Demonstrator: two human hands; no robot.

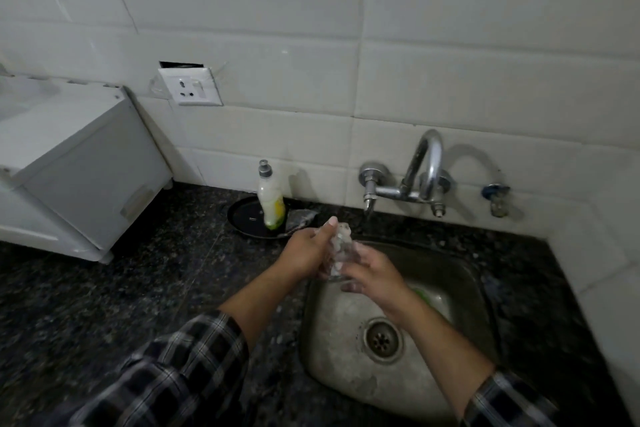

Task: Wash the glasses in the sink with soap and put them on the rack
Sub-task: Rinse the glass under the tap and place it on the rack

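Over sink (460, 288), glass (337, 258) between both hands

A clear, sudsy glass (337, 258) sits above the steel sink's (339, 357) back-left corner.

No writing can be read anywhere in this view.

The soap bottle (272, 199), standing on a dark tray (242, 217) at the middle of the frame, carries a yellow-green label low on its body, but the print on it is too blurred and too small to make out. The white socket plate (190, 87) on the tiled wall, upper left of centre, shows its pin holes and a switch; any marking on it is too faint to tell.
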